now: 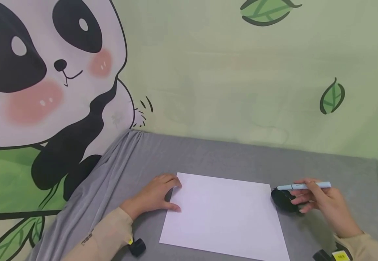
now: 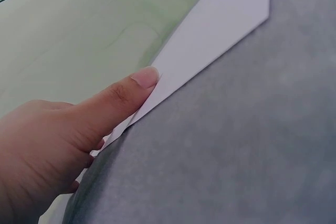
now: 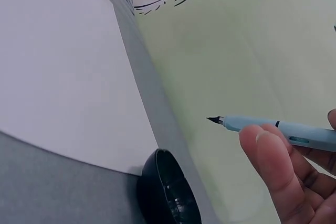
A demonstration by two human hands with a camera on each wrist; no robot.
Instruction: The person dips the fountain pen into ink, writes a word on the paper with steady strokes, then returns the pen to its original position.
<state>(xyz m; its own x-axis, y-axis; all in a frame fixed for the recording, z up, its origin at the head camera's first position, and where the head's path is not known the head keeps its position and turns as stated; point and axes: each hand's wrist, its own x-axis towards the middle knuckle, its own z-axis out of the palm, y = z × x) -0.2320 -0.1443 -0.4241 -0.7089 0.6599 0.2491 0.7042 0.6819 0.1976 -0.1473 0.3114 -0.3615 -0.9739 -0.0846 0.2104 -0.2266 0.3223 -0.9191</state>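
Note:
A blank white sheet of paper [image 1: 223,217] lies on the grey cloth. My left hand [image 1: 157,194] rests at its left edge, thumb and fingertips on the paper; in the left wrist view the thumb [image 2: 118,98] presses near the border. Between the thumb and fingers of my right hand [image 1: 326,203] is a light blue brush pen [image 3: 294,130] with a dark pointed tip, held nearly level and tilted away from the sheet. Below the pen, a small dark bowl [image 3: 168,190] stands by the paper's far right corner. Its contents cannot be made out.
Grey cloth [image 1: 241,156] covers the table and bunches into folds on the left. Behind it hangs a pale green backdrop [image 1: 202,79] with a printed panda and leaves. Black wrist devices [image 1: 137,247] show below the sleeves.

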